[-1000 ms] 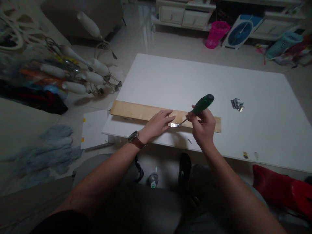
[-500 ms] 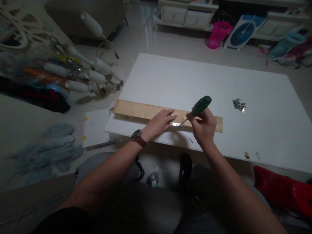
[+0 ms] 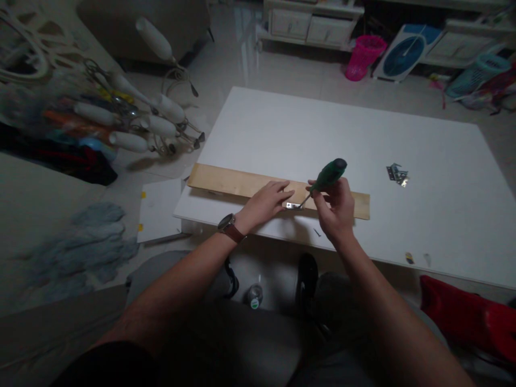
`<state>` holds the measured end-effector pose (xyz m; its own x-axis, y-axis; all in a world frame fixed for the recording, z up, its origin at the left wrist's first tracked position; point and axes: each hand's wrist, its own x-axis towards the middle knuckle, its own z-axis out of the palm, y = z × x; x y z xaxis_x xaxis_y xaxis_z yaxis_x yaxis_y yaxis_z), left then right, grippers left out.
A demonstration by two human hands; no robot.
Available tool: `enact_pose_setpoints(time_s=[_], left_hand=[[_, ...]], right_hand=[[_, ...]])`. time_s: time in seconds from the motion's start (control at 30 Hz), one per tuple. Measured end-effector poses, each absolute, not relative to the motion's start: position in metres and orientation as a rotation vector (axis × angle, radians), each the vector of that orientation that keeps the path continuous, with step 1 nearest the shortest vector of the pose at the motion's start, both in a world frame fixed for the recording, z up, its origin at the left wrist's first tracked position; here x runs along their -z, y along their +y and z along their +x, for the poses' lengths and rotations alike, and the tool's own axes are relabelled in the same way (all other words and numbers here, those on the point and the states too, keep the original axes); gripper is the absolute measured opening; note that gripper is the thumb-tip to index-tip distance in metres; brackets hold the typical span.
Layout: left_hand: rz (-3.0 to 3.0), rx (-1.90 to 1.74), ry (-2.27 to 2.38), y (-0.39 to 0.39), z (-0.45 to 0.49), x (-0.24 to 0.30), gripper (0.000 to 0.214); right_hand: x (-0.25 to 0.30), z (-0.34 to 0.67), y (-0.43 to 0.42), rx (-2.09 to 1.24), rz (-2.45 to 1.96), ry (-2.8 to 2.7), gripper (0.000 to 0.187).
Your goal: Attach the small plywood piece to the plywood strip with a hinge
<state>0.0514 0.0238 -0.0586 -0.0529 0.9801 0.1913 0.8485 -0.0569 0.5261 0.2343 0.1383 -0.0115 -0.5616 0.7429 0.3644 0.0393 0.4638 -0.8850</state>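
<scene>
A long pale wooden board [image 3: 226, 180] lies along the near side of the white tabletop [image 3: 342, 134]. My left hand [image 3: 264, 201] rests on it with fingers stretched over its top, the fingertips close to a small shiny metal bracket [image 3: 293, 206] at the board's front edge. My right hand [image 3: 339, 209] is closed around a green screwdriver [image 3: 330, 173], tilted with its handle up and to the right. The screwdriver's tip meets the bracket; whether a screw is under it is too small to tell. A loose screw [image 3: 317, 232] lies on the tabletop just in front of the board.
A small pile of metal brackets [image 3: 398, 175] lies right of the board. Two small bits [image 3: 409, 258] sit near the table's front edge. A lamp with several white shades [image 3: 161, 126] stands left, a red object [image 3: 463, 317] lower right, a bottle [image 3: 255, 296] on the floor.
My right hand and the screwdriver have shifted very slightly left, and the grip has turned a little. My left hand stays on the board. The whole view has drifted slightly.
</scene>
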Motion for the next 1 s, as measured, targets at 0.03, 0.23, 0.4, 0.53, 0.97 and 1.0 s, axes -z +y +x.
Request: enact_pose_setpoints(time_s=[0.03,0.23,0.4,0.53,0.97,1.0], left_hand=[[1.974,-0.774,1.967,0.024,0.051,0.059,0.045],[1.977,-0.814,1.955,0.022,0.053,0.057,0.047],[1.965,-0.911,1.914,0.026,0.062,0.049,0.046],[1.88,-1.041,1.686,0.037,0.072,0.051,0.037],[1.655,-1.126,1.836,0.053,0.088,0.053,0.015],[1.636,-1.132,1.846,0.053,0.089,0.053,0.015]], right_hand=[[0.012,0.234,0.138,-1.125,-0.653,-1.94,0.028],[0.015,0.233,0.14,-1.062,-0.685,-1.956,0.036],[0.015,0.234,0.141,-1.045,-0.708,-1.943,0.032],[0.014,0.235,0.141,-1.057,-0.662,-1.947,0.03],[0.016,0.236,0.146,-1.185,-0.672,-2.014,0.04],[0.017,0.236,0.146,-1.194,-0.702,-2.011,0.04]])
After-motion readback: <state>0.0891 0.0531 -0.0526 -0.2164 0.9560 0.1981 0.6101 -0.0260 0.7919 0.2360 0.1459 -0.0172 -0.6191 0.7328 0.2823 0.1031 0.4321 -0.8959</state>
